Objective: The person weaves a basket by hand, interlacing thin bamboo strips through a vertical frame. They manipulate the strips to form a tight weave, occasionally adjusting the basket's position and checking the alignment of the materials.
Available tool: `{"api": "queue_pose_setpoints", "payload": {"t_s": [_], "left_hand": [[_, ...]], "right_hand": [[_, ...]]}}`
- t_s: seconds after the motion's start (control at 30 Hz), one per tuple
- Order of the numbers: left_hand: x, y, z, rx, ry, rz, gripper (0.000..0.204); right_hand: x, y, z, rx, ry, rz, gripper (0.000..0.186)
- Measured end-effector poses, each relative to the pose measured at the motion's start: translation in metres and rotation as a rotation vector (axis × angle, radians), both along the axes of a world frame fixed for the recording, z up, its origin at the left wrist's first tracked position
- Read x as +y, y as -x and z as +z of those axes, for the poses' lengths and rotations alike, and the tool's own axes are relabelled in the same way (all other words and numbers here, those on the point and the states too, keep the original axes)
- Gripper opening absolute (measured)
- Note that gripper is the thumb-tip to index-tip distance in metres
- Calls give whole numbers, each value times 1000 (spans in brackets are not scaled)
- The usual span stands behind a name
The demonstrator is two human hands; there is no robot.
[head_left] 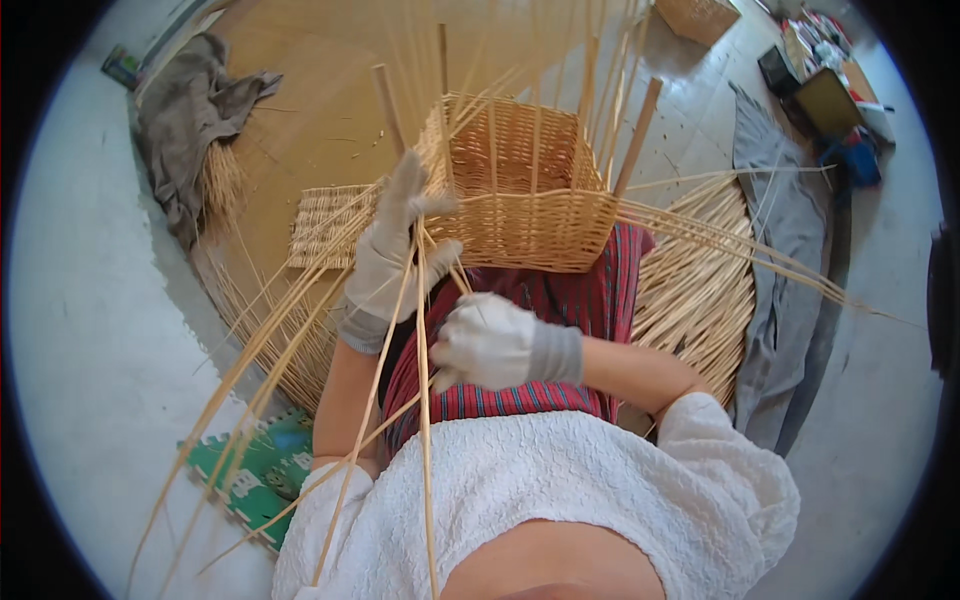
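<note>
Basket-weaving workplace, workshop in character, laid out at floor level. Evidence: a half-woven basket (540, 235) with projecting stakes; a flat woven panel (318, 225) and small scattered cuttings (381, 133) on a tan floor covering (310, 60); along its left edge, a rod bundle (224, 182) partly under grey cloth (190, 105); beyond its right edge, heaped pale rods (698, 295). Whether it belongs to a home cannot be told.
</note>
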State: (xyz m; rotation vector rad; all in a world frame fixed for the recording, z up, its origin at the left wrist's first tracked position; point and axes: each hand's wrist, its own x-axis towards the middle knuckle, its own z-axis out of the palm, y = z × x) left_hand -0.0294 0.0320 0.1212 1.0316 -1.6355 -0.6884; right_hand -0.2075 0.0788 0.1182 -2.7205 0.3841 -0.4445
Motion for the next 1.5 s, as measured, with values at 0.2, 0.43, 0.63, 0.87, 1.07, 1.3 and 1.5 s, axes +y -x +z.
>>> {"api": "queue_pose_setpoints", "payload": {"t_s": [0.2,0.43,0.63,0.87,1.07,1.3,1.5], "left_hand": [[-32,-30,-41,740,-114,-166,50],[1,29,-116,462,-208,364,61],[-52,24,-89,235,-545,183,58],[-66,23,-103,409,-487,188,60],[-68,35,-107,602,-500,216,68],[-88,12,-169,686,-539,251,67],[-24,52,-123,854,-486,454,37]], "right_hand": [[-120,94,-84,-1411,-1173,-250,45],[-87,105,-67,-1065,-841,-679,24],[-87,106,-81,-905,-331,-1053,18],[-69,56,-35,-961,-204,-761,18],[-220,-32,33,-549,370,-1131,32],[-138,74,-53,-1415,-688,-551,49],[-59,142,-97,-1137,-807,-990,19]]}}
